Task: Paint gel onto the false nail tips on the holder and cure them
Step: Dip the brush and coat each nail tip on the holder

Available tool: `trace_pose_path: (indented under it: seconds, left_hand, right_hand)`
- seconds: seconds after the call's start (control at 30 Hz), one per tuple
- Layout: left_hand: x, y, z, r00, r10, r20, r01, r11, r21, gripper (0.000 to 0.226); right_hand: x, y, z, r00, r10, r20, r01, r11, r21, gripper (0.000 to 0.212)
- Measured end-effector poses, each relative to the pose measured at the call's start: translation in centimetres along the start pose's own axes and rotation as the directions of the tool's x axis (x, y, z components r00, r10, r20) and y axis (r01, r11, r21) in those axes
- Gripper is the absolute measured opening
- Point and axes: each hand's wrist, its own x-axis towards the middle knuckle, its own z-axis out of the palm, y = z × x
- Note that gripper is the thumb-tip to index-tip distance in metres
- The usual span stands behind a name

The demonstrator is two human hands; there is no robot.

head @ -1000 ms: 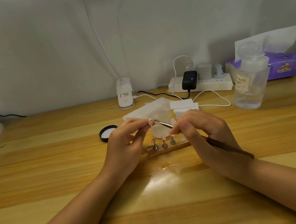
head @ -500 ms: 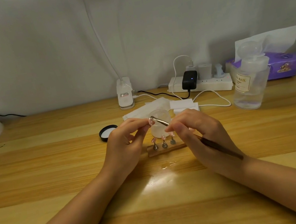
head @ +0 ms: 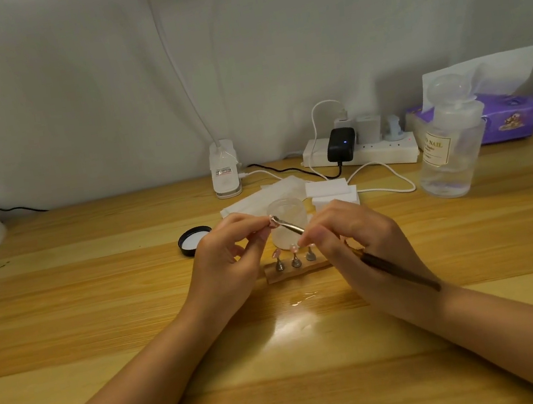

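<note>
Your left hand (head: 229,262) is raised, thumb & forefinger pinching a pink nail tip (head: 273,222). Your right hand (head: 357,243) grips the brush (head: 392,267) pen-style; its metal ferrule meets the tip, dark handle trailing to 4 o'clock over the wrist. Below, btwn both hands: wooden holder (head: 298,270) w/ three metal pegs, pink tips on them. Frosted round jar (head: 289,226) at 12 o'clock of the holder, partly hidden by fingers; black lid (head: 194,241) at 10 o'clock, clear bottle (head: 450,153) at 2 o'clock.
</note>
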Motion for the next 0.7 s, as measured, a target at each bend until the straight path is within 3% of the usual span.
trace_pose_path:
  seconds: [0.23,0.43,0.7]
  left_hand:
    - [-0.09,0.09,-0.09,1.0,-0.028,0.011,0.027,0.999,0.023,0.029]
    - [-0.15,0.27,-0.11,0.999,-0.038,0.017,0.038,0.999,0.036,0.026]
    - [-0.14,0.5,-0.13,1.0,-0.02,0.004,0.02,0.998,0.051,0.028]
  right_hand:
    - [-0.14,-0.02,-0.17,0.999,-0.007,-0.04,0.007,1.0,-0.014,0.033]
    - [-0.03,0.2,0.06,0.999,-0.049,0.022,0.051,0.997,-0.056,0.029]
    - [-0.24,0.16,-0.05,0.997,-0.074,-0.037,0.07,0.993,-0.096,0.034]
